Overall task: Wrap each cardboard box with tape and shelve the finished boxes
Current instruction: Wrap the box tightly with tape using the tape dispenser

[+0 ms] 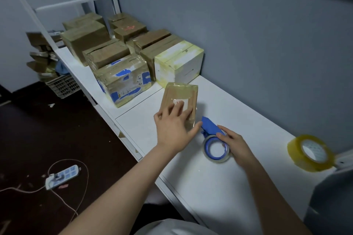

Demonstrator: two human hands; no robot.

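A small flat cardboard box (181,94), glossy with tape and bearing a white label, lies on the white table (238,187). My left hand (174,127) rests on its near end, fingers spread over the top and thumb by the right edge. Just right of it sits a blue tape dispenser (213,139) with a clear roll. My right hand (236,145) holds that dispenser, fingers curled round the roll's right side. Several taped boxes (122,80) stand on the white shelf surface (80,70) beyond.
A second, yellowish tape roll (310,152) stands at the table's right. A white box with yellow tape (178,64) sits against the grey wall. On the dark floor to the left lie a power strip (63,176) with cables and a crate (63,86) of cardboard.
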